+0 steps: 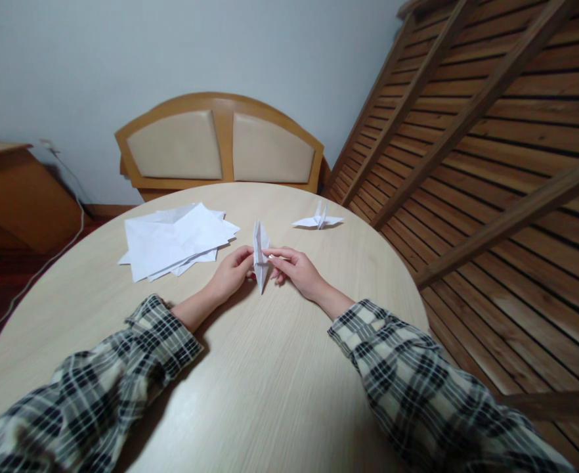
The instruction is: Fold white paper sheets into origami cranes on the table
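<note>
A narrow, pointed piece of folded white paper point(260, 253) stands upright between my two hands over the round table. My left hand point(231, 273) pinches its left side, fingers curled closed. My right hand point(295, 268) pinches its right side with thumb and fingertips pressed together. Both wrists rest on the light wooden table point(250, 387). My sleeves are a black-and-white check.
A loose stack of white paper sheets point(178, 240) lies to the left of my hands. A finished white paper crane point(319, 219) sits at the far right of the table. A wooden chair back point(220, 144) stands beyond the table; slatted wooden frames point(491, 164) lean at right.
</note>
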`<state>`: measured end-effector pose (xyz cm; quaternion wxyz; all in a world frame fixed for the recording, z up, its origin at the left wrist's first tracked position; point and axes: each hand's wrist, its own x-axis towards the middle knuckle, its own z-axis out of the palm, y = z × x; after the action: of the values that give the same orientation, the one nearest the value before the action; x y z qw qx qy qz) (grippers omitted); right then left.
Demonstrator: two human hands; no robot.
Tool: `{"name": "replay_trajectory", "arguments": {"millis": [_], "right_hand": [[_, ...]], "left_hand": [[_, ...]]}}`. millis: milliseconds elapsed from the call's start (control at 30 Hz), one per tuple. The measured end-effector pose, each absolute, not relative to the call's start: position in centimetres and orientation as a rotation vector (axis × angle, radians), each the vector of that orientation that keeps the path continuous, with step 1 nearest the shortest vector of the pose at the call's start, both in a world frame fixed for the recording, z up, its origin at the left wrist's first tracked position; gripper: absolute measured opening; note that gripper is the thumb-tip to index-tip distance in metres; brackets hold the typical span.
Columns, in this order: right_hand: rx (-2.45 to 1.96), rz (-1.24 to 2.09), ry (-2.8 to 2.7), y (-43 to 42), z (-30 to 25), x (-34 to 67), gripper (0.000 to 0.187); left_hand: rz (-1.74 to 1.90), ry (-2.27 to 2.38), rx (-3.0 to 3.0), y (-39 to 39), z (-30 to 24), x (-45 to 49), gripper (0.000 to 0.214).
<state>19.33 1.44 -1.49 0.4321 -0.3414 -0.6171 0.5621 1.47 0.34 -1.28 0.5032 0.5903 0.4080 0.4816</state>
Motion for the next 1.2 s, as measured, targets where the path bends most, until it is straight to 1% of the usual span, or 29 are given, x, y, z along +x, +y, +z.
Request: {"name": "replay_trajectory", "arguments": {"millis": [200, 500, 733, 1200], "right_hand": [[-0.862, 1.392, -1.555, 1.6, -1.8, 19.4, 0.032], [-0.852, 1.422, -1.521, 1.6, -1.9, 19.3, 0.029], [-0.822, 1.346, -1.44, 1.8, -2.4, 19.2, 0.041], [-0.823, 1.32, -1.467, 1.9, -2.6, 19.2, 0.034]], "left_hand": [[1.177, 1.017, 1.373, 0.3, -0.8, 1.6, 0.033], [1.116, 1.057, 1.448, 0.3, -0.6, 1.5, 0.024], [1.117, 1.024, 1.45, 0.3, -0.8, 1.5, 0.019], [1.108, 0.972, 1.44, 0.4, -1.0, 1.6, 0.021]]}}
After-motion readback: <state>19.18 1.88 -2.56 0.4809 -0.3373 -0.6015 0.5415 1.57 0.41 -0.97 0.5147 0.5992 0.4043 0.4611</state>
